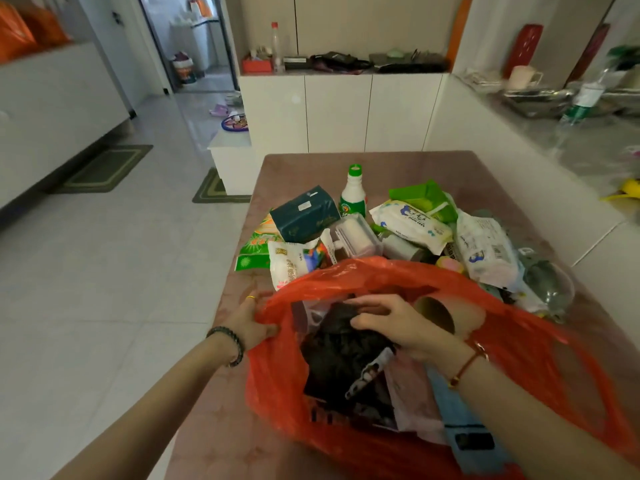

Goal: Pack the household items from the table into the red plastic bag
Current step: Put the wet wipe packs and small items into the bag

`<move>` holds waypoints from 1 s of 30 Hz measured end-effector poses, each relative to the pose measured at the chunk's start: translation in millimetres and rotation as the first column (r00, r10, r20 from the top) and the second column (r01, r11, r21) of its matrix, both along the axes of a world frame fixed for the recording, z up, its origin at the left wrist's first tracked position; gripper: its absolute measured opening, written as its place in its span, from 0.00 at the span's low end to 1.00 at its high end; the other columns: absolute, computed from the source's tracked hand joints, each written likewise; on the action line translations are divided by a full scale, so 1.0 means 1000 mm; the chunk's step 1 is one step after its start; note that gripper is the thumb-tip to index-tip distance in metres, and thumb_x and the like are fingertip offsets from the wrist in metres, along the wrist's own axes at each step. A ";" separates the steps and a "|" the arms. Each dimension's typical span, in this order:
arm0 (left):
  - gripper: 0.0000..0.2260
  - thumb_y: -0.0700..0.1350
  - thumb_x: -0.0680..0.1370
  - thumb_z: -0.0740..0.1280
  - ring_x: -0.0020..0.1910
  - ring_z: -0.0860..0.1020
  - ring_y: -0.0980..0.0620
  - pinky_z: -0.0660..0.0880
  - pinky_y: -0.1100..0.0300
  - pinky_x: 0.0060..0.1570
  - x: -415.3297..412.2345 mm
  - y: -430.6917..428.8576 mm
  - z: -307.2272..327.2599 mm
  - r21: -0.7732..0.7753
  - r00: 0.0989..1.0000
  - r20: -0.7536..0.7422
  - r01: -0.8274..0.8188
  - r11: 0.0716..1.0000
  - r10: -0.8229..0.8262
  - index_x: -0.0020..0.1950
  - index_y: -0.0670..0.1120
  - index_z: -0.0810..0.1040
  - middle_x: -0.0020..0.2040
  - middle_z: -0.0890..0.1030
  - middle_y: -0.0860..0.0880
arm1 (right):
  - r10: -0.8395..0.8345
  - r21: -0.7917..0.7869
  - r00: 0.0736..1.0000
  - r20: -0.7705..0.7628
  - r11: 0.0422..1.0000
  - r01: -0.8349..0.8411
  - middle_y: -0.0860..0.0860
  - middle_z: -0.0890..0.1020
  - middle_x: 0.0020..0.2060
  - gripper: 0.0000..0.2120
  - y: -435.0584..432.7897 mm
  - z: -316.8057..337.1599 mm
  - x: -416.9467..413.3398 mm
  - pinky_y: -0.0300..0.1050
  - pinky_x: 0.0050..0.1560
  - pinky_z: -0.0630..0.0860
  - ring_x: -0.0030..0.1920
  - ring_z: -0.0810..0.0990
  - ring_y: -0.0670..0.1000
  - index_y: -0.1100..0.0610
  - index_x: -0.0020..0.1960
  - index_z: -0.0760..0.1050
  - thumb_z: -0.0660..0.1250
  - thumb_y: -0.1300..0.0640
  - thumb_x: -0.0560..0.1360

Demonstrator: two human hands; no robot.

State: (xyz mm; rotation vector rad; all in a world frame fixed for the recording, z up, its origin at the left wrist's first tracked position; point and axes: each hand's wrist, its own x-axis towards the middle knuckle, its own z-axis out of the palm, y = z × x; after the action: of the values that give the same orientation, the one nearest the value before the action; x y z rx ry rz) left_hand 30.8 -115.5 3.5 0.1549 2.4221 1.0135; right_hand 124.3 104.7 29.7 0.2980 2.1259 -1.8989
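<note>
Right hand (391, 323), at lower centre of the frame, reaches into the red plastic bag (540, 344), fingers curled around a dark packet (339, 355). Left hand (250, 320) pinches the bag's left rim, holding the mouth open. Remaining household items, including a green-capped bottle (353, 195) and a teal tissue pack (304, 214), lie heaped behind the bag on the table (415, 164).
</note>
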 end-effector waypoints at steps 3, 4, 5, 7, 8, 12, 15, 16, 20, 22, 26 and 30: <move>0.22 0.36 0.70 0.69 0.38 0.76 0.53 0.78 0.66 0.34 -0.001 -0.012 0.003 0.129 0.995 0.094 -0.050 0.990 0.038 0.61 0.49 0.67 0.41 0.75 0.52 | 0.025 -0.037 0.991 0.129 0.999 -0.021 0.52 0.82 0.44 0.11 -0.031 -0.026 -0.018 0.32 0.45 0.77 0.43 0.80 0.45 0.57 0.53 0.80 0.67 0.65 0.72; 0.21 0.35 0.71 0.69 0.39 0.76 0.53 0.78 0.66 0.34 0.001 -0.014 0.005 0.170 0.992 0.116 -0.060 0.984 0.040 0.59 0.49 0.67 0.41 0.75 0.51 | 0.054 0.004 0.991 0.124 0.998 -0.055 0.52 0.83 0.44 0.12 -0.040 -0.033 -0.021 0.30 0.46 0.76 0.44 0.80 0.45 0.58 0.55 0.79 0.67 0.64 0.72; 0.21 0.34 0.72 0.68 0.39 0.76 0.53 0.77 0.67 0.32 0.003 -0.017 0.006 0.205 0.990 0.133 -0.068 0.976 0.041 0.59 0.49 0.67 0.42 0.76 0.51 | 0.086 0.088 0.992 0.093 0.992 -0.095 0.53 0.83 0.46 0.12 -0.048 -0.039 -0.023 0.28 0.45 0.75 0.45 0.80 0.45 0.59 0.56 0.79 0.67 0.63 0.72; 0.22 0.32 0.71 0.67 0.40 0.77 0.52 0.77 0.67 0.32 0.005 -0.023 0.007 0.248 0.987 0.154 -0.072 0.966 0.033 0.61 0.48 0.67 0.43 0.76 0.50 | 0.095 0.300 0.995 -0.044 0.951 -0.077 0.55 0.84 0.50 0.11 -0.066 -0.050 -0.022 0.26 0.45 0.74 0.46 0.80 0.44 0.59 0.54 0.81 0.68 0.58 0.73; 0.23 0.32 0.71 0.67 0.40 0.77 0.50 0.78 0.65 0.34 0.007 -0.026 0.007 0.256 0.986 0.167 -0.070 0.964 0.028 0.62 0.48 0.67 0.43 0.77 0.49 | 0.050 0.366 0.991 -0.126 0.931 0.000 0.54 0.85 0.49 0.11 -0.073 -0.054 -0.018 0.30 0.48 0.76 0.47 0.80 0.44 0.58 0.53 0.81 0.68 0.55 0.73; 0.30 0.42 0.61 0.71 0.47 0.80 0.38 0.78 0.47 0.48 0.011 -0.035 0.012 0.207 0.979 0.205 -0.054 0.977 0.011 0.62 0.52 0.66 0.49 0.78 0.43 | -0.134 0.428 0.944 -0.301 0.866 0.259 0.46 0.80 0.55 0.17 -0.084 -0.057 0.008 0.44 0.58 0.75 0.56 0.77 0.44 0.50 0.58 0.75 0.63 0.44 0.73; 0.39 0.52 0.61 0.74 0.53 0.80 0.42 0.80 0.51 0.47 0.006 -0.038 0.017 0.111 0.982 0.182 0.029 0.993 -0.049 0.68 0.51 0.62 0.60 0.76 0.42 | 0.150 0.431 0.973 -0.177 0.900 -0.060 0.42 0.68 0.64 0.29 -0.077 -0.055 0.030 0.38 0.66 0.64 0.65 0.66 0.40 0.48 0.70 0.61 0.65 0.45 0.72; 0.44 0.57 0.59 0.74 0.52 0.80 0.44 0.80 0.55 0.42 0.002 -0.037 0.020 0.091 0.978 0.199 0.049 0.995 -0.066 0.71 0.50 0.59 0.63 0.75 0.43 | 0.255 0.461 0.957 -0.136 0.871 -0.167 0.43 0.67 0.64 0.32 -0.071 -0.055 0.035 0.35 0.66 0.62 0.65 0.65 0.40 0.48 0.72 0.59 0.67 0.46 0.72; 0.43 0.62 0.63 0.70 0.55 0.75 0.49 0.77 0.54 0.53 -0.020 -0.020 0.040 0.103 0.994 0.093 0.044 0.994 -0.054 0.72 0.49 0.56 0.65 0.73 0.46 | 0.163 0.381 0.958 -0.237 0.922 -0.063 0.43 0.76 0.58 0.17 -0.022 -0.023 0.034 0.32 0.57 0.72 0.57 0.76 0.39 0.49 0.62 0.73 0.68 0.54 0.73; 0.31 0.54 0.72 0.67 0.59 0.72 0.50 0.69 0.52 0.61 -0.034 -0.003 0.054 0.171 1.000 -0.005 0.006 0.985 -0.005 0.71 0.49 0.59 0.66 0.73 0.45 | -0.047 0.297 0.936 -0.349 0.942 0.158 0.43 0.82 0.47 0.10 0.016 -0.001 0.024 0.30 0.48 0.75 0.46 0.81 0.37 0.48 0.50 0.78 0.69 0.61 0.73; 0.29 0.52 0.71 0.69 0.58 0.74 0.48 0.71 0.57 0.54 -0.051 0.054 0.067 0.335 0.991 -0.136 0.037 0.941 0.010 0.68 0.47 0.63 0.59 0.74 0.46 | -0.355 0.405 0.815 -0.459 0.732 0.547 0.50 0.82 0.42 0.10 0.104 0.011 -0.008 0.37 0.48 0.78 0.45 0.80 0.48 0.56 0.51 0.79 0.68 0.66 0.71; 0.23 0.43 0.76 0.65 0.54 0.72 0.52 0.70 0.69 0.45 -0.045 0.128 0.066 0.371 0.979 -0.179 0.160 0.915 -0.098 0.69 0.44 0.63 0.55 0.72 0.47 | -0.349 0.629 0.885 -0.308 0.623 0.465 0.61 0.79 0.53 0.19 0.155 -0.008 -0.041 0.49 0.51 0.75 0.53 0.78 0.59 0.61 0.62 0.73 0.67 0.65 0.71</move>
State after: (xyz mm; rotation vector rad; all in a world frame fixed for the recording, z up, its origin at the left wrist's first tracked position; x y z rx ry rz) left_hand -14.4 13.0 69.6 0.5430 2.2822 1.4515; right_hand 83.7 259.8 21.2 0.8816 3.0338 -1.2142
